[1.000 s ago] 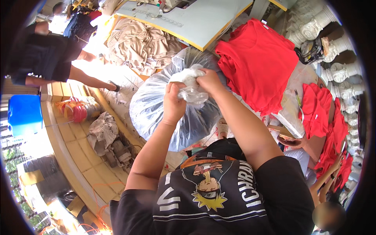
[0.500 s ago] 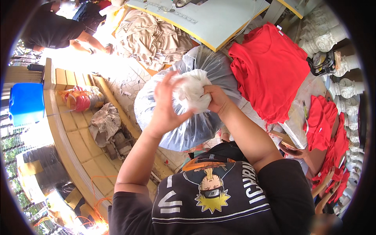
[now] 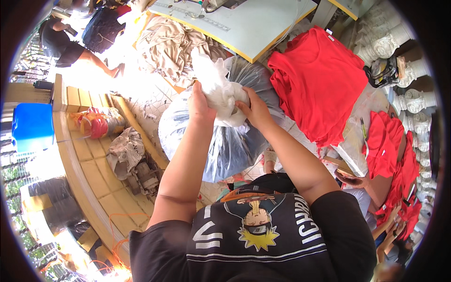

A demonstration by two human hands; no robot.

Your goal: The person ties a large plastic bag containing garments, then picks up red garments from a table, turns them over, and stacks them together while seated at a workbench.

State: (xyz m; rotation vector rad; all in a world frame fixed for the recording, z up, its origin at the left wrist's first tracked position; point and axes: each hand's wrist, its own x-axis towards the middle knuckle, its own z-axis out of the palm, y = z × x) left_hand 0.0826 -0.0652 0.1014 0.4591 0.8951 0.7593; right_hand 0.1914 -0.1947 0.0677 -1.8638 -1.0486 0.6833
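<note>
A big, full, see-through plastic bag (image 3: 230,155) stands upright on the floor in front of me, with dark contents showing through it. Its whitish gathered top (image 3: 221,101) is bunched and twisted, and a loose flap sticks up on the far side. My left hand (image 3: 202,105) is closed on the left side of this bunched plastic; its fingertips are partly hidden. On the other side my right hand (image 3: 256,109) pinches the twisted plastic between thumb and fingers. Both forearms reach forward over the bag.
Beige cloth (image 3: 164,47) lies heaped beyond the bag, next to a grey sewing table (image 3: 239,23). Red garments (image 3: 319,84) are piled at the right, near white thread cones (image 3: 413,77). A tiled ledge (image 3: 101,176) runs along the left. Another person (image 3: 61,40) is at far left.
My left hand, spread and lifted off the bag before, has closed on the bunched plastic. The loose end now stands up. The person at far left has moved away.
</note>
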